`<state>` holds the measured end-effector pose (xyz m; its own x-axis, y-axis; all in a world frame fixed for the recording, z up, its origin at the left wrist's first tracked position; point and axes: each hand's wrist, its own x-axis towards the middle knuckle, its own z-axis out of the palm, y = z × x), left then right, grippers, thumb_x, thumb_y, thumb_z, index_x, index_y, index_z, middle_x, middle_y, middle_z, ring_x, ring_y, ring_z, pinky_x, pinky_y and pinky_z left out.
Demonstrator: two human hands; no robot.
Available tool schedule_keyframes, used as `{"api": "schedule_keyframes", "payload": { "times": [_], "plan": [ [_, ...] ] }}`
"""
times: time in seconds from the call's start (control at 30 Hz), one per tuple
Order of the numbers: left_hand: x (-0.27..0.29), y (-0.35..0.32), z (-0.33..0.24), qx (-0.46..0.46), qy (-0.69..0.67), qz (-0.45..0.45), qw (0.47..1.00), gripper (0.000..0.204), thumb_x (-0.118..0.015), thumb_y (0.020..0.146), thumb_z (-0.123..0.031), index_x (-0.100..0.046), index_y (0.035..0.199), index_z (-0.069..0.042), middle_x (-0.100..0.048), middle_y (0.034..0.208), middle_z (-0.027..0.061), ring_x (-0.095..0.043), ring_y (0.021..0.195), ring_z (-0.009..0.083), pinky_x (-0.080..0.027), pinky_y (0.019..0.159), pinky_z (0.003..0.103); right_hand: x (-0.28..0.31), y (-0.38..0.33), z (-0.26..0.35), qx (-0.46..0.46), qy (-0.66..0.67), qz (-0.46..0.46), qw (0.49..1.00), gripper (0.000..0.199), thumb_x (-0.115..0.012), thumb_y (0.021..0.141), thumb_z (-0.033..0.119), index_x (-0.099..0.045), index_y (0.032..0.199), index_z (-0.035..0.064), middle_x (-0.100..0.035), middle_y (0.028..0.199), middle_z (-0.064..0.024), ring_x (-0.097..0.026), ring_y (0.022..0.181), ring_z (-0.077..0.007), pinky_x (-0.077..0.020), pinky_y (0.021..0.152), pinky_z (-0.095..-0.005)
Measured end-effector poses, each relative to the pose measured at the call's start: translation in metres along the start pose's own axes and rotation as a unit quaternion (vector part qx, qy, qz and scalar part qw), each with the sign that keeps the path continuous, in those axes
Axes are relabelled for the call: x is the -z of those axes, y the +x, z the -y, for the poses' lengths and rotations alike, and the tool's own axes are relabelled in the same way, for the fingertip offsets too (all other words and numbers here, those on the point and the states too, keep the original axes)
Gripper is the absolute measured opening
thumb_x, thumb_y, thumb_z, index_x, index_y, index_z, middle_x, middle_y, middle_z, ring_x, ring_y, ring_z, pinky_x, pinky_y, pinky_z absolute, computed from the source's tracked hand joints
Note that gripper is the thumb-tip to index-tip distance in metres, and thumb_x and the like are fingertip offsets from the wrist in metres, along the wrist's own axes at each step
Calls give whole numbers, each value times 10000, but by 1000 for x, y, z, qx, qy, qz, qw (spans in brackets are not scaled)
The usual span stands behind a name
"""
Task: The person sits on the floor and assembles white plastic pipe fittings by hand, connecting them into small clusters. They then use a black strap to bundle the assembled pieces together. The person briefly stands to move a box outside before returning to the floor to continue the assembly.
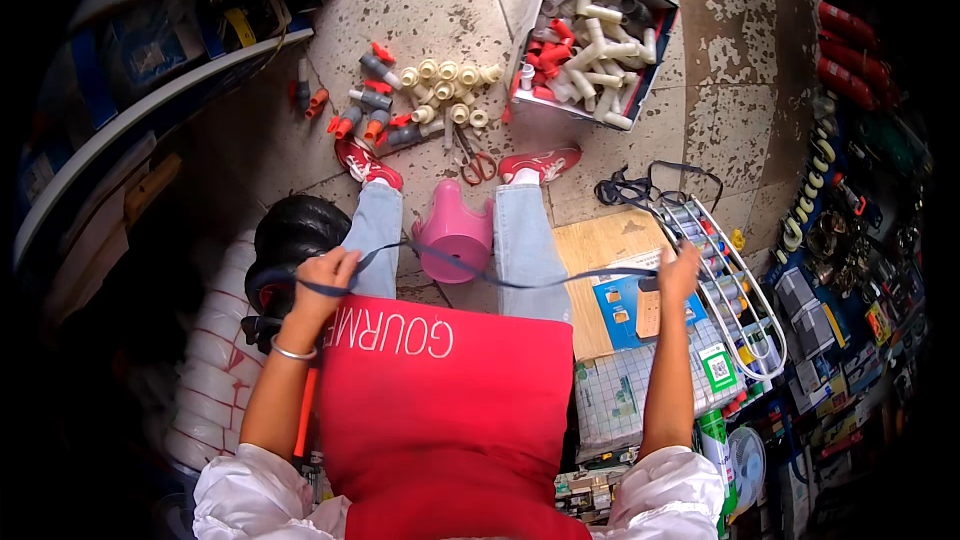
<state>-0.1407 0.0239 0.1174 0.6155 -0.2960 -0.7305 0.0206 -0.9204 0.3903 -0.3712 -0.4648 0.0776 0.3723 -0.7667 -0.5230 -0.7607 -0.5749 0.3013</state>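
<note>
you held dark blue strap (pixel 620 271) above pink stool (pixel 460 205): left hand (pixel 328 272) pinched one part between fingers, right hand (pixel 681 273) had fingers closed on another; span already drawn out, not yet knotted; ends unclear.

— What have you counted?
— One left hand (pixel 328 276), one right hand (pixel 680 275), one held strap (pixel 600 273), one bracelet (pixel 292 351), one red apron (pixel 450 420)
— And lower?
— Two red shoes (pixel 545 164), one pink stool (pixel 455 242), one pair of scissors (pixel 471 154), one open box (pixel 538 15)
</note>
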Motion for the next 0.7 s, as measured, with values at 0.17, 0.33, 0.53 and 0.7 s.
{"api": "schedule_keyframes", "payload": {
  "times": [0.17,0.33,0.53,0.7],
  "plan": [
    [-78,46,-33,-37,-187,127,973,283,-562,926,-250,-587,767,-17,-569,660,168,-551,621,325,-435,557,399,-39,-98,244,311,443,448,712,348,-639,879,246,-575,1132,15,-618,1002,-100,-581,909,-209,-460,819,-332],
    [-84,110,14,12,-342,154,927,278,-538,959,-231,-631,823,-7,-517,632,-35,-441,590,66,-355,523,233,-71,10,240,359,290,411,786,232,-655,847,256,-699,841,28,-620,660,-116,-611,624,-198,-476,600,-327],
    [-110,152,-25,-159,-259,219,927,136,-587,904,-224,-637,947,-106,-671,731,90,-672,645,240,-513,588,346,-69,5,271,493,362,317,725,463,-676,847,287,-521,1219,58,-626,1000,-119,-617,787,-210,-487,689,-325],
    [-129,166,2,-255,-226,223,913,145,-614,888,-257,-646,967,-140,-639,661,102,-635,599,301,-496,534,377,-80,3,239,430,297,591,615,346,-594,915,335,-571,1142,76,-630,899,-139,-621,729,-267,-483,660,-375]
  ]
}}
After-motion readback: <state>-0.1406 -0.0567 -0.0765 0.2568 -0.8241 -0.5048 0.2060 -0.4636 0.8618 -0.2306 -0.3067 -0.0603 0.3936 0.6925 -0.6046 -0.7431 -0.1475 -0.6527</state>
